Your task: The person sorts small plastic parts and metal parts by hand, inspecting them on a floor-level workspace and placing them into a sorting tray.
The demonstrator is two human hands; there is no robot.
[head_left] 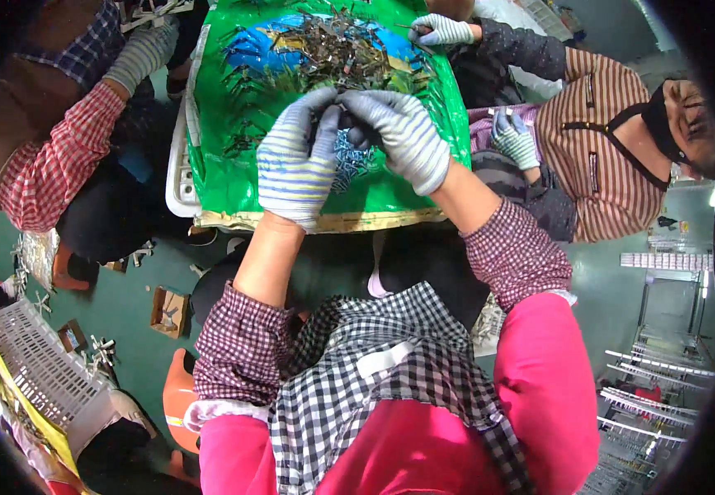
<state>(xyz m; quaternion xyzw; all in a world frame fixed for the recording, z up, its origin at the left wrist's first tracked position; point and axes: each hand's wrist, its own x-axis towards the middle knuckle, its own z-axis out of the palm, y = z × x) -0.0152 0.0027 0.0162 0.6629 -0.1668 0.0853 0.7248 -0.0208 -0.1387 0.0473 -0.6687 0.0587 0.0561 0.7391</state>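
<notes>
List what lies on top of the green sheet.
On the green sheet: a pile of dark parts, more scattered around it, and bluish pieces. The left hand and right hand partly cover those pieces; whatever else lies behind them is hidden.

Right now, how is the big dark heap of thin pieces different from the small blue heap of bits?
The big dark heap of thin pieces looks brownish; the small blue heap of bits, blue-white. The dark heap spreads wide; the blue heap is compact. The dark heap lies farther away; the blue heap shows between the gloved left hand and right hand. Both rest on the shiny green plastic sheet.
</notes>
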